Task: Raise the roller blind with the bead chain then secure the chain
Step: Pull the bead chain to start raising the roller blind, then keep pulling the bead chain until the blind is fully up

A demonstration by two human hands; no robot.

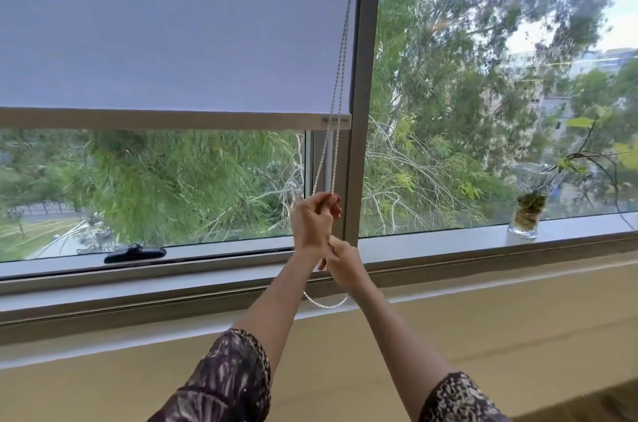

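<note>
A pale grey roller blind covers the upper part of the left window pane; its bottom bar hangs a little above mid-height. The white bead chain runs down the blind's right edge, next to the grey window post. My left hand is closed around the chain at about sill-handle height. Just below it, my right hand grips the chain too. The chain's bottom loop dangles under both hands, in front of the sill.
A black window handle lies on the lower frame at left. A glass vase with a leafy cutting stands on the sill at right. Beige wall runs below the sill. Trees and buildings show outside.
</note>
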